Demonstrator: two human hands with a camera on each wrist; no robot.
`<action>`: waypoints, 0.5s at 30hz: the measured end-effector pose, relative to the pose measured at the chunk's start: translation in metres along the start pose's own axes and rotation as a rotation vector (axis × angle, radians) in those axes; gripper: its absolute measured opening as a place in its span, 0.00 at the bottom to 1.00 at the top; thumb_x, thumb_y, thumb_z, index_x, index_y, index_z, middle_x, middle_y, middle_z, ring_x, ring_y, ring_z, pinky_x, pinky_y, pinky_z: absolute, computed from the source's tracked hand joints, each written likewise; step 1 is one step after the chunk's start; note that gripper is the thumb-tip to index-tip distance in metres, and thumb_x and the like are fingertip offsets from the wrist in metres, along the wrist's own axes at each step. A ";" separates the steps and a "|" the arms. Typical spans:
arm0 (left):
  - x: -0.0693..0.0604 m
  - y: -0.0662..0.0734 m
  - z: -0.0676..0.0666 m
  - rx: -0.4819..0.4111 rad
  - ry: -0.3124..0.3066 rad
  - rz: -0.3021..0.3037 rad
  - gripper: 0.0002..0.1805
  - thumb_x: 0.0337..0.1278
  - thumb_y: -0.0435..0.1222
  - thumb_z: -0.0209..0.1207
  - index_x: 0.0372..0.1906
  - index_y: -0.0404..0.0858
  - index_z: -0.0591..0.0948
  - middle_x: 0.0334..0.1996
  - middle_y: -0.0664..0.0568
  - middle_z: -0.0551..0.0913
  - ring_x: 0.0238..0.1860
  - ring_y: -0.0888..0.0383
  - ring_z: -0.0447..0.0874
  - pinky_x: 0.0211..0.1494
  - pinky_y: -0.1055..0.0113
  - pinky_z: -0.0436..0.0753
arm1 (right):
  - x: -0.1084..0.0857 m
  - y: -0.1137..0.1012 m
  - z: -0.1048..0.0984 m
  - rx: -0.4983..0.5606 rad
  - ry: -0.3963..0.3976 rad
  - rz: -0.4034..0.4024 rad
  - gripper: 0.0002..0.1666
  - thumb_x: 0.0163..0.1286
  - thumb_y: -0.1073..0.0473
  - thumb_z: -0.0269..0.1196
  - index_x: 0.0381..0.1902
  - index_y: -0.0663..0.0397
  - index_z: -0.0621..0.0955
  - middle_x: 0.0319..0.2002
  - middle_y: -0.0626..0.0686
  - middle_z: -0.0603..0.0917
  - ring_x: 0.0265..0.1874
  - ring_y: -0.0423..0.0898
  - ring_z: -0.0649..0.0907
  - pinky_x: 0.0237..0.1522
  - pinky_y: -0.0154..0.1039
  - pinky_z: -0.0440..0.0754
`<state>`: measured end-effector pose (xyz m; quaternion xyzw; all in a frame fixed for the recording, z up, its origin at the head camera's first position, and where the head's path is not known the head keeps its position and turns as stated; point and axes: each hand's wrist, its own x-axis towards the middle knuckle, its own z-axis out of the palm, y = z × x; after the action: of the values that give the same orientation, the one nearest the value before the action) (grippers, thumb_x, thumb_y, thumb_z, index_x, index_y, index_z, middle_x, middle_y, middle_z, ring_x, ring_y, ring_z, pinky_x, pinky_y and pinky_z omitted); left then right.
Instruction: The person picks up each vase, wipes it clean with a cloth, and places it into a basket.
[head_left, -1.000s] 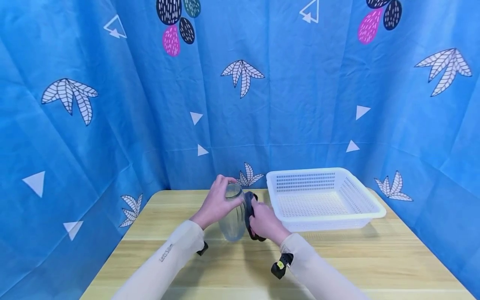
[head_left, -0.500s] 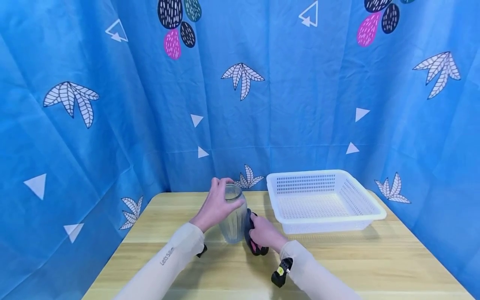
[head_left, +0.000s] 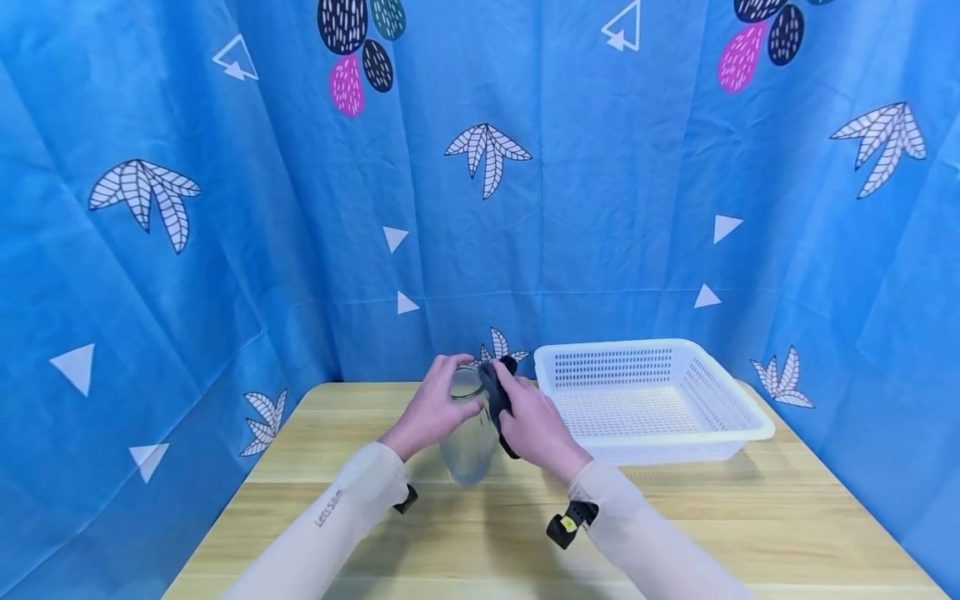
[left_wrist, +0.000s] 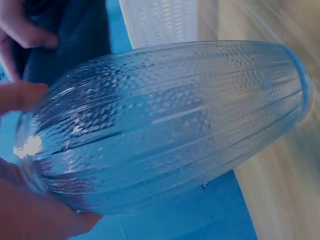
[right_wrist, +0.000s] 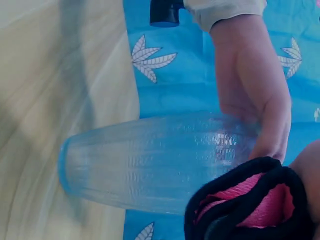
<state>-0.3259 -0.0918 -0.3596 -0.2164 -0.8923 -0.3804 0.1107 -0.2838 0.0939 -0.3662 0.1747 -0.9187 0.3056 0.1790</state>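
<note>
Gripping near the rim with fingers curled round it, our left hand (head_left: 431,410) seems to steady the clear, ribbed glass vase (head_left: 468,454), which appears upright on the pale wooden counter (head_left: 300,437). Beside its upper part, a folded dark cloth with pink inside (right_wrist: 250,200) is pinched in our right hand's (head_left: 538,427) fingers, perhaps bunched for control. Rightmost sits a white perforated plastic basket (head_left: 738,429). Since half a second ago, the cloth has risen toward the rim; the vase stays put.

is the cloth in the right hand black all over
No, in the right wrist view the cloth shows pink inside its black edging.
</note>
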 end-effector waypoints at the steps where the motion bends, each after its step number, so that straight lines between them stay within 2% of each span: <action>1: 0.000 0.000 0.001 -0.002 -0.003 0.004 0.38 0.53 0.42 0.69 0.70 0.43 0.69 0.62 0.46 0.69 0.66 0.45 0.69 0.66 0.47 0.73 | 0.000 0.000 0.001 -0.013 0.010 -0.011 0.44 0.65 0.67 0.61 0.78 0.45 0.62 0.57 0.67 0.80 0.44 0.59 0.84 0.44 0.54 0.83; 4: 0.001 -0.002 0.004 0.009 -0.002 0.018 0.38 0.49 0.40 0.68 0.69 0.44 0.69 0.61 0.46 0.69 0.65 0.47 0.68 0.64 0.48 0.73 | -0.001 0.003 0.007 -0.030 -0.010 0.003 0.42 0.66 0.68 0.61 0.77 0.50 0.64 0.55 0.68 0.80 0.43 0.61 0.85 0.43 0.55 0.83; 10: 0.002 -0.001 0.005 0.013 0.009 0.041 0.36 0.50 0.41 0.67 0.67 0.47 0.70 0.60 0.52 0.69 0.64 0.50 0.67 0.64 0.48 0.74 | -0.002 0.017 0.024 -0.030 -0.112 0.102 0.40 0.68 0.67 0.58 0.76 0.64 0.61 0.52 0.69 0.81 0.43 0.60 0.85 0.46 0.53 0.82; 12: 0.002 -0.002 0.006 0.015 0.014 0.042 0.35 0.51 0.44 0.68 0.66 0.47 0.70 0.59 0.53 0.69 0.64 0.50 0.68 0.64 0.49 0.74 | -0.004 0.022 0.032 0.003 -0.160 0.128 0.39 0.67 0.67 0.57 0.75 0.66 0.61 0.44 0.67 0.84 0.35 0.56 0.85 0.39 0.49 0.83; 15: 0.001 -0.005 0.007 0.023 0.017 0.034 0.35 0.55 0.52 0.68 0.66 0.47 0.70 0.59 0.53 0.70 0.64 0.50 0.68 0.65 0.49 0.73 | -0.013 0.034 0.051 0.086 -0.286 0.172 0.42 0.64 0.69 0.54 0.76 0.69 0.58 0.27 0.59 0.85 0.18 0.47 0.81 0.22 0.41 0.80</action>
<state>-0.3291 -0.0898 -0.3670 -0.2271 -0.8919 -0.3698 0.1273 -0.2979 0.0904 -0.4269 0.1444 -0.9325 0.3307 0.0122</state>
